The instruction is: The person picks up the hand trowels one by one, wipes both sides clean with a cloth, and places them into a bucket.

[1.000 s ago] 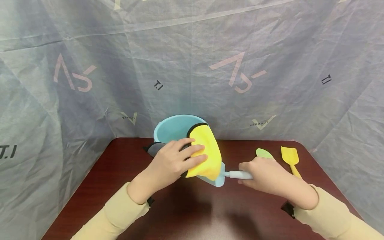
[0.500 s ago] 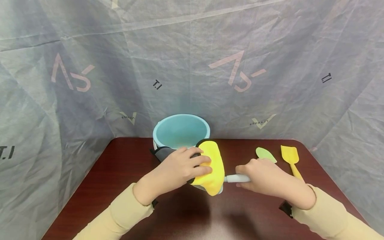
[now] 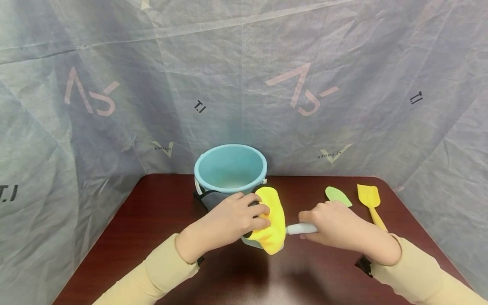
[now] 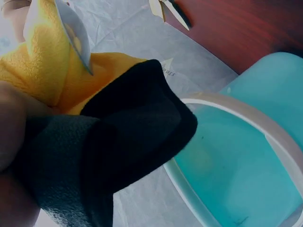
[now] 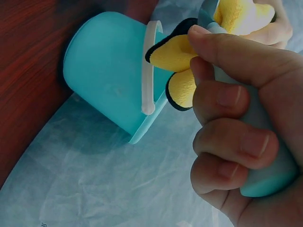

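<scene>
In the head view my left hand (image 3: 232, 218) grips a cloth (image 3: 272, 220), bright yellow on one side and dark grey on the other, with black edging. The cloth is folded over the blade of a toy shovel; a pale blue bit of blade (image 3: 250, 242) shows below it. My right hand (image 3: 333, 224) has its fingers wrapped round the shovel's pale handle (image 5: 265, 161). In the left wrist view, a curved blade edge (image 4: 80, 35) stands against the yellow cloth. Both hands are in front of a light blue bucket (image 3: 228, 163).
The bucket has a white carrying handle (image 5: 148, 71) and stands at the back of the dark red table (image 3: 164, 203). Right of it lie a light green leaf-shaped piece (image 3: 337, 195) and a yellow toy shovel (image 3: 369, 197). A grey printed cloth sheet (image 3: 244, 84) hangs behind.
My left hand and the cloth have moved toward me and slightly right, uncovering the bucket's front rim. The shovel has dropped a little, and more of its blade is covered by the cloth.
</scene>
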`<action>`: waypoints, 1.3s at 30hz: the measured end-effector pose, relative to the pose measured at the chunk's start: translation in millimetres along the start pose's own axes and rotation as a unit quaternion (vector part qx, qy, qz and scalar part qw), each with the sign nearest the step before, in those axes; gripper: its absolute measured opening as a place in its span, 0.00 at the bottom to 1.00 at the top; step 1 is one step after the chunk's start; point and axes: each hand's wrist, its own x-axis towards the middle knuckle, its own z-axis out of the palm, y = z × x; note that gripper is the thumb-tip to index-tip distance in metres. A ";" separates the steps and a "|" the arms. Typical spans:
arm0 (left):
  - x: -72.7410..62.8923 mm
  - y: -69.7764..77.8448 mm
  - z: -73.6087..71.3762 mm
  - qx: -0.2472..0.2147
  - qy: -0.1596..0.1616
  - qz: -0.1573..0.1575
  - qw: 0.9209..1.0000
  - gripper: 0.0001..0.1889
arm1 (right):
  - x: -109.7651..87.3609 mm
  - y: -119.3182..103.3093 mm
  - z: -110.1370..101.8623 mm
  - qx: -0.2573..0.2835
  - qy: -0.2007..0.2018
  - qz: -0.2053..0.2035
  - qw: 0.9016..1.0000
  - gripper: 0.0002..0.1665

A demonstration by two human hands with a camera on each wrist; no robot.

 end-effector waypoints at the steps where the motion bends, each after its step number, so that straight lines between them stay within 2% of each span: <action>1: -0.3 -0.2 -0.2 -0.002 -0.004 -0.002 1.000 0.13 | 0.2 -0.1 0.3 0.001 0.001 -0.001 1.000 0.18; 9: -3.0 -1.3 -1.5 0.010 -0.016 0.001 1.000 0.11 | 0.2 -1.2 0.5 -0.002 0.004 -0.002 1.000 0.17; 20: -8.3 0.0 -6.4 0.062 -0.018 0.013 0.998 0.09 | -2.2 -0.8 -1.3 0.007 0.000 0.011 1.000 0.18; 26: -13.9 -0.4 -7.6 0.056 -0.035 0.001 0.998 0.09 | -5.3 -0.1 -1.9 0.008 0.002 0.023 1.000 0.19; 39: -25.9 -3.0 -9.8 0.028 -0.005 -0.019 0.999 0.09 | -11.9 5.8 -1.2 0.006 0.016 0.023 1.000 0.20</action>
